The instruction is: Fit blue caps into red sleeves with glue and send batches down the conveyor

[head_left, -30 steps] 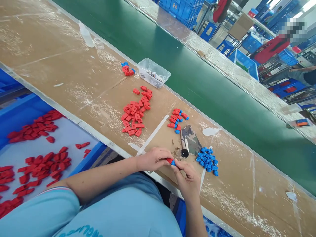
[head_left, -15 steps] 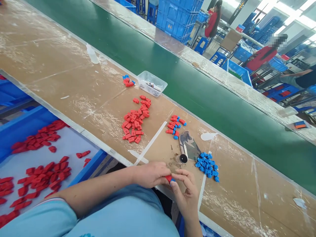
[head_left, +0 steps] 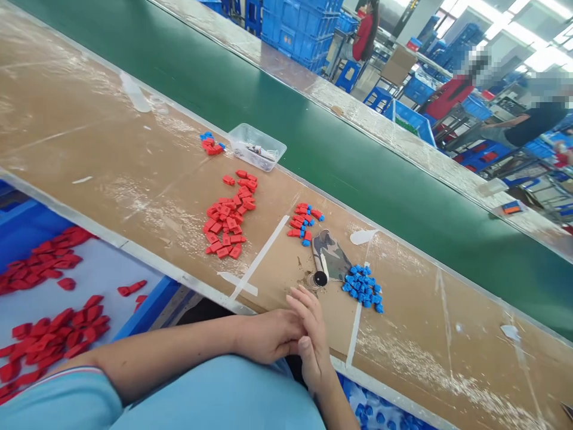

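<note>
My left hand (head_left: pixel 274 335) is closed, its fingertips turned in against my right palm. Half a second ago a red plastic piece with a blue end showed between both hands; the fingers and palm now hide it. With fingers stretched out, my right hand (head_left: pixel 314 337) presses flat against the left fingertips. Beyond them lie a camouflage-patterned cloth (head_left: pixel 333 257) and a small round black-topped container (head_left: pixel 320 279). Joined red-and-blue pieces (head_left: pixel 302 221) lie past the cloth. Loose blue pieces (head_left: pixel 363 286) are heaped to the right, and a pile of red pieces (head_left: pixel 227 221) to the left.
A blue crate (head_left: pixel 150 304) of red pieces stands at lower left. Blue pieces lie in a bin (head_left: pixel 373 412) below the table edge. A clear tray (head_left: pixel 257 146) borders the green conveyor belt (head_left: pixel 322 137). Across the belt are stacked blue crates (head_left: pixel 295 36) and several people.
My right hand has gone from pinching at the blue end to lying flat over the left fingertips. The piece has gone out of sight. The whole view has shifted slightly.
</note>
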The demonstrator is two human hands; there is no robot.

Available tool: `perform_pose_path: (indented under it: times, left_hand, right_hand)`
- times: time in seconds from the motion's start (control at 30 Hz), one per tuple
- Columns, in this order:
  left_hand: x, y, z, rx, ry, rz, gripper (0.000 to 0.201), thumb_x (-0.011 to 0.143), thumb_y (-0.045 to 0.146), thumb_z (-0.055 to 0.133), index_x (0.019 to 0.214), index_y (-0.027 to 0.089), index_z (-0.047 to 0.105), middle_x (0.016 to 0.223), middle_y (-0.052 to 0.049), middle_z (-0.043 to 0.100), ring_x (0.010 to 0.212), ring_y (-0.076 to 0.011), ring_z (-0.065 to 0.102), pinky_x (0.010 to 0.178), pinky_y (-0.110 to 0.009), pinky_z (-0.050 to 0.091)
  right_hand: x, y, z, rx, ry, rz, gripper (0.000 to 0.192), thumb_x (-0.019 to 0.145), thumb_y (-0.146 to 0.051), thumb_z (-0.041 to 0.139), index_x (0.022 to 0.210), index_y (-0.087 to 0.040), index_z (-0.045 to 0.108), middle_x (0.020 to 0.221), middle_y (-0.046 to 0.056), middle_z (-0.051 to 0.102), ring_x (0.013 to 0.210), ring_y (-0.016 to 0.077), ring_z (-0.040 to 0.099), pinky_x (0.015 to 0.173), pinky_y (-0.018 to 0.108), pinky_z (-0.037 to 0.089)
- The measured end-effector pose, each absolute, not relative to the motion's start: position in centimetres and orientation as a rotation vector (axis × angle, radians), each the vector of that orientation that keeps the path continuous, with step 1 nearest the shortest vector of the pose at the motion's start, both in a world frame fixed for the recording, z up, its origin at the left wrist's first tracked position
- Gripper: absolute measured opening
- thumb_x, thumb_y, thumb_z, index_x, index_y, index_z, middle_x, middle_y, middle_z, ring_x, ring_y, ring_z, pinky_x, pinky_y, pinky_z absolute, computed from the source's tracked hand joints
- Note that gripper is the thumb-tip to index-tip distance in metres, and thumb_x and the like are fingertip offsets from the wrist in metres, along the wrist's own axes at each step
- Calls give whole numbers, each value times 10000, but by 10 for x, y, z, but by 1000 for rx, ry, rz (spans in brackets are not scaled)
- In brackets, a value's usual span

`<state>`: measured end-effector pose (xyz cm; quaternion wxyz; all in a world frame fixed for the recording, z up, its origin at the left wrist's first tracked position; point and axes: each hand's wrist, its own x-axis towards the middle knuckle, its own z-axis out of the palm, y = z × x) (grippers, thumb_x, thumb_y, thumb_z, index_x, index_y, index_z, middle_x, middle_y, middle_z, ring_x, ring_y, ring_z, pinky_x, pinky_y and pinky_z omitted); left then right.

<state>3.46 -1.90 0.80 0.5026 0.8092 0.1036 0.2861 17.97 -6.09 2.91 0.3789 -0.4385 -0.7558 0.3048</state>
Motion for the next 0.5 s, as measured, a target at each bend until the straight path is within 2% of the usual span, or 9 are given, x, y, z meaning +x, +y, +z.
perform_pose_path:
  times: [0.07, 0.13, 0.17, 0.2, 0.23, 0.3, 0.43, 0.5]
  left_hand:
    - [31, -11, 10, 2028, 326, 629, 181, 930, 238, 432, 925, 165, 598, 921, -101, 679, 868, -229, 614, 770, -301, 487]
    - [25, 3, 11, 2123, 525, 573, 170, 934, 268, 465, 888, 179, 602, 848, -67, 659, 808, -209, 597, 725, -274, 470]
    - [20, 12, 11, 2165, 664, 549, 170, 934, 274, 476, 869, 181, 602, 824, -60, 647, 795, -207, 590, 713, -271, 461]
    - [16, 22, 12, 2197, 815, 525, 170, 933, 274, 484, 855, 180, 602, 816, -62, 642, 798, -212, 586, 712, -276, 455]
    - [12, 32, 12, 2217, 970, 494, 170, 931, 273, 489, 845, 179, 602, 817, -69, 641, 813, -224, 588, 720, -288, 453]
    - [7, 52, 15, 2213, 1276, 392, 185, 933, 287, 485, 840, 176, 602, 817, -86, 645, 833, -249, 601, 726, -316, 456]
    - [13, 80, 28, 2028, 1668, 180, 238, 959, 327, 436, 975, 155, 601, 876, -125, 672, 864, -283, 644, 712, -341, 475]
    - [19, 86, 33, 1948, 1719, 164, 237, 964, 279, 432, 1084, 132, 573, 950, -150, 683, 898, -284, 655, 733, -343, 481]
  right_hand:
    - [191, -61, 31, -1118, -1870, 866, 635, 948, -631, 202, 1355, -252, 510, 1414, 108, 487, 1337, 304, 410, 1054, 526, 383]
    - [213, -59, 27, -1238, -1732, 831, 639, 941, -641, 222, 1293, -223, 555, 1381, 129, 510, 1290, 300, 463, 1027, 506, 405]
    - [228, -58, 22, -1362, -1634, 743, 585, 942, -617, 283, 1227, -211, 592, 1315, 134, 559, 1228, 288, 517, 994, 482, 430]
    - [246, -57, 15, -1530, -1508, 600, 463, 928, -548, 417, 1153, -198, 619, 1211, 129, 616, 1131, 267, 577, 948, 448, 456]
    - [264, -55, 8, -1716, -1346, 413, 395, 874, -509, 537, 1075, -183, 632, 1077, 113, 658, 974, 240, 630, 859, 404, 492]
    - [298, -52, -6, -1941, -1160, 195, 373, 812, -479, 587, 993, -155, 624, 895, 85, 656, 761, 204, 621, 695, 345, 495]
    - [329, -43, -17, -2033, -1134, 148, 382, 662, -422, 667, 922, -147, 614, 769, 52, 626, 645, 203, 567, 591, 321, 427]
    - [330, -40, -17, -2112, -1142, 140, 342, 654, -408, 651, 882, -155, 618, 667, 41, 601, 640, 234, 565, 588, 336, 401]
